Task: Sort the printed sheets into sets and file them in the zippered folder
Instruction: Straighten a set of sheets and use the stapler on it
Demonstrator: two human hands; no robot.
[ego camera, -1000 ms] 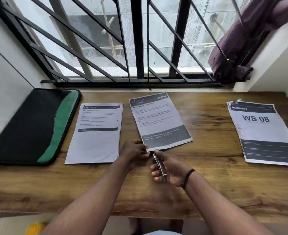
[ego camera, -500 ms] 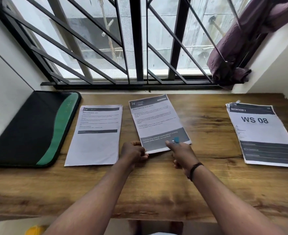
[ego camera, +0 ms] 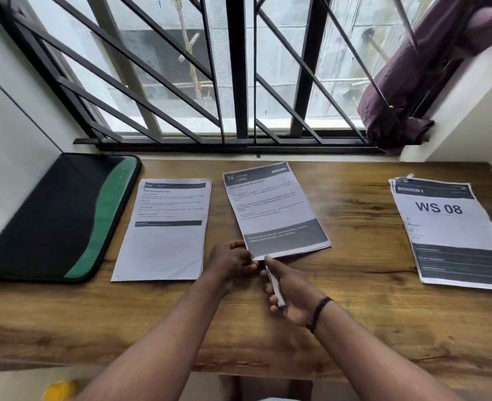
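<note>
Kitchen set (ego camera: 273,209) pinned at centre of worktop (ego camera: 354,314); zippered folder (ego camera: 51,218) closed at 9 o'clock.
Left hand (ego camera: 233,260) pinching near corner, steadying for fastening; right hand (ego camera: 289,296) gripping slim metal clip (ego camera: 275,283), pulled back off the sheet since half a second ago.

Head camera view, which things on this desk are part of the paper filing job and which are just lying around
Part of the job:
kitchen sheets, gripped by left hand
left sheet
WS 08 stack
zippered folder
slim silver tool in right hand

Lying about:
purple cloth on the window grille
</note>
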